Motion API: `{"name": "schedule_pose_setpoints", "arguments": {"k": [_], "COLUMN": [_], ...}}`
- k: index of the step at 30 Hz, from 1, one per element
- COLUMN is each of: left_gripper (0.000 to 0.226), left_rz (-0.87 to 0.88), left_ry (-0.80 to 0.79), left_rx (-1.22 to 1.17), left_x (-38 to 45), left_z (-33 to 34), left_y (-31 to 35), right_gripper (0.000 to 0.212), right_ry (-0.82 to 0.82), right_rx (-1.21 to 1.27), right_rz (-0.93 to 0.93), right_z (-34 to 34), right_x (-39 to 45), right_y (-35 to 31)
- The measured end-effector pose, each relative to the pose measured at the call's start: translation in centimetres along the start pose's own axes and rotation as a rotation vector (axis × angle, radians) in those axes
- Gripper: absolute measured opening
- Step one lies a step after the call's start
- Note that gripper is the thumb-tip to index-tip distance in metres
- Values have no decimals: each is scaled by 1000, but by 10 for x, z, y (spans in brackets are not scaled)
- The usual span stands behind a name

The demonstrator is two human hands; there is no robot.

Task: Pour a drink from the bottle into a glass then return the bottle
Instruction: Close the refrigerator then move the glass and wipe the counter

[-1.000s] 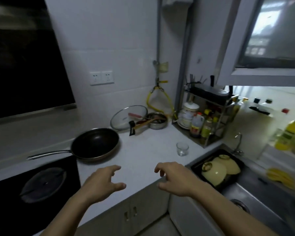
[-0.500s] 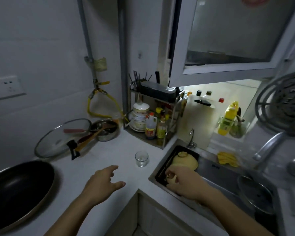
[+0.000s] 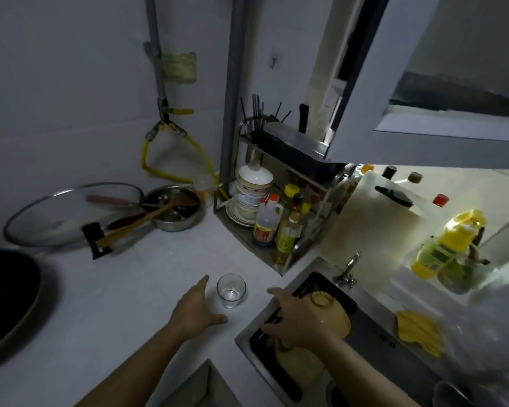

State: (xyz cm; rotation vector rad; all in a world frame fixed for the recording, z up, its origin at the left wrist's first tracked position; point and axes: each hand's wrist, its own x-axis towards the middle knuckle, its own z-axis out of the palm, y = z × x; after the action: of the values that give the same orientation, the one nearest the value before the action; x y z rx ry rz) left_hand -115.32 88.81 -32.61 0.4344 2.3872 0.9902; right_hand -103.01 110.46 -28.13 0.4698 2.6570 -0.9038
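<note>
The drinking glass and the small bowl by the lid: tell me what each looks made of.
Drinking glass: clear glass, smooth; the countertop shows through its wall and thick base.
Small bowl: probably stainless steel; a dull grey metallic sheen on its rim and side.

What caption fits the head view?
Both open hands reach toward the empty glass on the counter.

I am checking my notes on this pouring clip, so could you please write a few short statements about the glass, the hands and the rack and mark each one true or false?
1. The glass stands upright on the white counter. True.
2. The left hand grips the glass. False: it is open beside it and holds nothing.
3. The right hand holds a bottle. False: it is empty, over the sink.
4. Bottles stand in the corner rack. True.
</note>
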Motion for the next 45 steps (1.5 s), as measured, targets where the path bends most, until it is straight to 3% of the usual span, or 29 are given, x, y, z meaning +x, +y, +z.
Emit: {"name": "schedule_pose_setpoints", "arguments": {"k": [9, 15, 18, 21, 24, 28, 32, 34, 38, 39, 42, 45], "left_gripper": [128, 94, 76, 70, 65, 88, 74, 76, 77, 77, 80, 82], "left_rz": [-57, 3, 10, 31, 26, 57, 12, -35, -149, -185, -288, -374], "left_ry": [10, 7, 68, 88, 167, 226, 330, 373, 478, 501, 554, 603], "left_rx": [50, -78, -128, -180, -294, -321, -297, -287, -276, -270, -255, -258], "left_x": [79, 103, 107, 99, 73, 22, -35, -66, -128, -143, -189, -223], "left_z": [44, 61, 63, 58, 45, 18, -13, -27, -50, -54, -67, -78], "left_y": [-29, -40, -44, -48, -57, -79, -110, -128, -171, -183, -216, -243], "right_gripper": [97, 109, 128, 109, 98, 82, 118, 125, 86, 87, 127, 136], "right_ry": [-137, -172, -176, -148, -125, -119, -259, -319, -361, -369, -478, -609], "right_rx": [-52, -26, -27, -18, 72, 156, 169, 174, 198, 176, -107, -375], "right_rz": [-3, -107, -156, -166, -224, -370, -411, -371, -268, -237, -233, -200], "right_z": [23, 47, 52, 54, 62, 83, 112, 131, 175, 186, 217, 238], "right_x": [140, 180, 182, 175, 160, 131, 104, 94, 64, 56, 40, 27], "right_y": [10, 5, 5, -2, -20, -64, -110, -128, -159, -161, -159, -162]}}
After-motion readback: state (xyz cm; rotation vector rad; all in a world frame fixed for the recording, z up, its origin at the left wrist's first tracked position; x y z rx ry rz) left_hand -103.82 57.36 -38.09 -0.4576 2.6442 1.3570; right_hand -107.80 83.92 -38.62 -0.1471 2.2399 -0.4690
